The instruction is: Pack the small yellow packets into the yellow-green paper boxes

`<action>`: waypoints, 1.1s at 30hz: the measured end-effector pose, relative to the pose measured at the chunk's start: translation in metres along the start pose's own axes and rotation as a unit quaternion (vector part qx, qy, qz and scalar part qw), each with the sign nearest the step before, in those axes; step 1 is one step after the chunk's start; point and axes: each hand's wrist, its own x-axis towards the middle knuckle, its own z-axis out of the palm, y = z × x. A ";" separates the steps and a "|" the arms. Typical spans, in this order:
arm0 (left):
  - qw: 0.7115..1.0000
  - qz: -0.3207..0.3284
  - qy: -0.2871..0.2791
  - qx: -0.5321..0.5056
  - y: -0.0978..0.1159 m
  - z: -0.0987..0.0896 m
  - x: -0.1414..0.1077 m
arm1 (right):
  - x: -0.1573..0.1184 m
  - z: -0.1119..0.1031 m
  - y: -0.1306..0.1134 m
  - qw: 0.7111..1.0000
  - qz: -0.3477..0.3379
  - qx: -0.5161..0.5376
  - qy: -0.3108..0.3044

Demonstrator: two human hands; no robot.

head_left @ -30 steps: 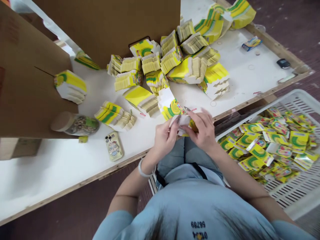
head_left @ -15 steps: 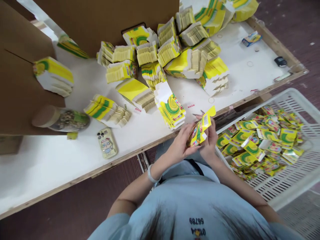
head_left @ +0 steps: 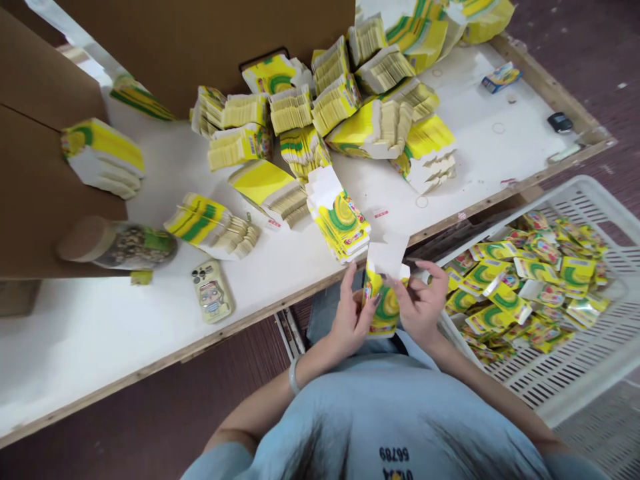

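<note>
A small yellow carton [head_left: 387,308] with a green swirl print is held upright in front of my body, its white top flap standing raised. My left hand [head_left: 349,319] grips it along the left side, thumb across the printed front. From the other side, my right hand [head_left: 424,303] pinches the upper right corner below the flap, its index finger lifted away. What the carton contains cannot be seen. Just beyond my hands, a stack of flat cartons [head_left: 345,223] with the same print lies on the white table [head_left: 300,263].
Several bundles of folded cartons [head_left: 290,110] cover the back of the table. On the left are a phone [head_left: 213,293] and a lidded jar [head_left: 135,245]. A white basket [head_left: 590,363] holding many yellow packs [head_left: 505,300] is at my right. Brown cardboard [head_left: 210,40] stands behind.
The carton has turned from its side to upright, its swirl front now facing me and the white flap raised. Both hands have shifted their hold, and the right index finger has lifted.
</note>
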 end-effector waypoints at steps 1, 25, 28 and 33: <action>1.000 -0.009 -0.015 -0.006 -0.002 0.000 -0.005 | -0.005 -0.002 0.003 0.998 -0.017 -0.025 0.047; 0.990 -0.001 -0.115 0.088 0.021 -0.034 -0.015 | -0.019 -0.030 -0.021 0.942 0.129 0.099 -0.293; 0.985 0.006 -0.135 0.107 0.020 -0.038 -0.013 | -0.016 -0.030 -0.027 0.910 0.191 0.149 -0.338; 0.986 0.030 -0.113 0.120 0.013 -0.037 -0.015 | -0.004 -0.039 -0.026 0.856 0.243 0.212 -0.404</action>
